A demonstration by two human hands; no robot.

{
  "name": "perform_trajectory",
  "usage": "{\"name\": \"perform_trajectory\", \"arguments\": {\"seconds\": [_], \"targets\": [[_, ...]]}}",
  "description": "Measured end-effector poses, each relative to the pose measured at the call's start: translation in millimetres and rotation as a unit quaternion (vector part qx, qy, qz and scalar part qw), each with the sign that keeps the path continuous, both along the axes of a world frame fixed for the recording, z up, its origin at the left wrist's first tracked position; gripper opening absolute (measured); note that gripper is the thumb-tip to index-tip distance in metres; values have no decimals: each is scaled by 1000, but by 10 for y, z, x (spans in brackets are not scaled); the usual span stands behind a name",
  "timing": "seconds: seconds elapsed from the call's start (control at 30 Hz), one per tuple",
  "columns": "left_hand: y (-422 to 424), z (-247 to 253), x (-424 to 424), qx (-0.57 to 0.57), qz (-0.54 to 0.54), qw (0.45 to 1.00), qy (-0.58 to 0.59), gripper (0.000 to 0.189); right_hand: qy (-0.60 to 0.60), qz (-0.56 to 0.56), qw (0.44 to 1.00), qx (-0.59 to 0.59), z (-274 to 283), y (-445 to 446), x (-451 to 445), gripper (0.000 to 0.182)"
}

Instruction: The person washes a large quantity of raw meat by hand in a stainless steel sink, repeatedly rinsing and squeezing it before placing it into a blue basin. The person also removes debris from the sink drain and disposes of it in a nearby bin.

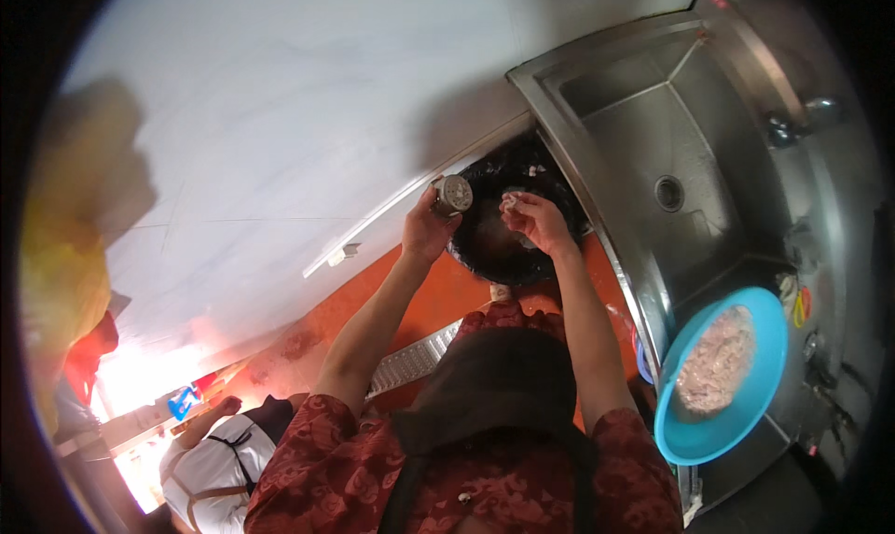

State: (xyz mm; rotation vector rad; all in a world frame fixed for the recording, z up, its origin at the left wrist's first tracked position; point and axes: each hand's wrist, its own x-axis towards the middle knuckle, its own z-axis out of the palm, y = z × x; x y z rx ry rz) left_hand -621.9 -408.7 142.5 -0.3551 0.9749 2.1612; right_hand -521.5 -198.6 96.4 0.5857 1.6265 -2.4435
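Note:
My left hand grips a small round metal strainer, probably a sink drain basket. Its perforated face is turned up and has pale bits on it. My right hand is to the right of it, with the fingertips pinched on a pale, wet scrap. Both hands are above a bin lined with a black plastic bag. A few light scraps cling to the bag near the back. The bottom of the bin is too dark to make out.
A stainless steel sink with a drain hole stands at my right. On its near end a blue plastic basin holds a pale, wet mass. A white wall rises at left. A person in a white top is behind me.

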Motion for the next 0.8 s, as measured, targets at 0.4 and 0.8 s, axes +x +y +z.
{"name": "perform_trajectory", "arguments": {"seconds": [0.4,0.8], "targets": [[114,-1202,210,-30,-3,996,-83,38,109,-206,961,150,-883,-758,-310,19],[98,-1651,285,-83,6,991,-106,42,148,-91,933,315,-1390,-577,-204,10]]}}
